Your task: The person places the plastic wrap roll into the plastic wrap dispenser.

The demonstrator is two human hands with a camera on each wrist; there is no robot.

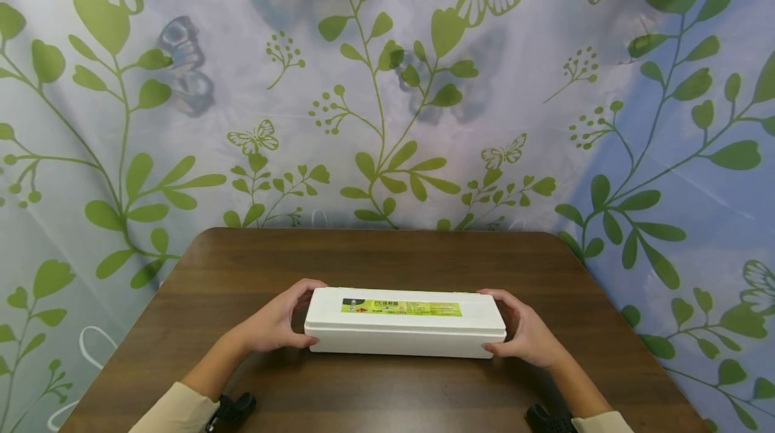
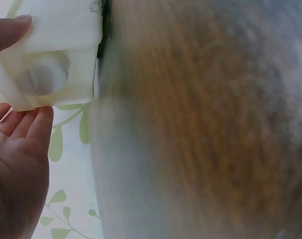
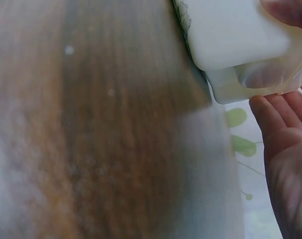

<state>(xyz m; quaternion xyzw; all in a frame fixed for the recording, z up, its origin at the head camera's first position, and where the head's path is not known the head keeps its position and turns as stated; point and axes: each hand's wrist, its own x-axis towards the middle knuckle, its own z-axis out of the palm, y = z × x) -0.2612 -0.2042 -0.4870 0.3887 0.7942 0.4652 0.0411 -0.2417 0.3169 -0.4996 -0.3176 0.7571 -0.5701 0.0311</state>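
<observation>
Low in the frame's middle, left hand (image 1: pixel 275 325) and right hand (image 1: pixel 529 335) clamp curled fingers on the white box (image 1: pixel 404 331) ends.

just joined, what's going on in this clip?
A person grips a long white box by its two ends, left hand on one end and right hand on the other, fingers curled round them. The box has a green label on its lid and sits near the front of a dark wooden table. Its lid looks closed. A leaf-and-butterfly curtain hangs behind.
</observation>
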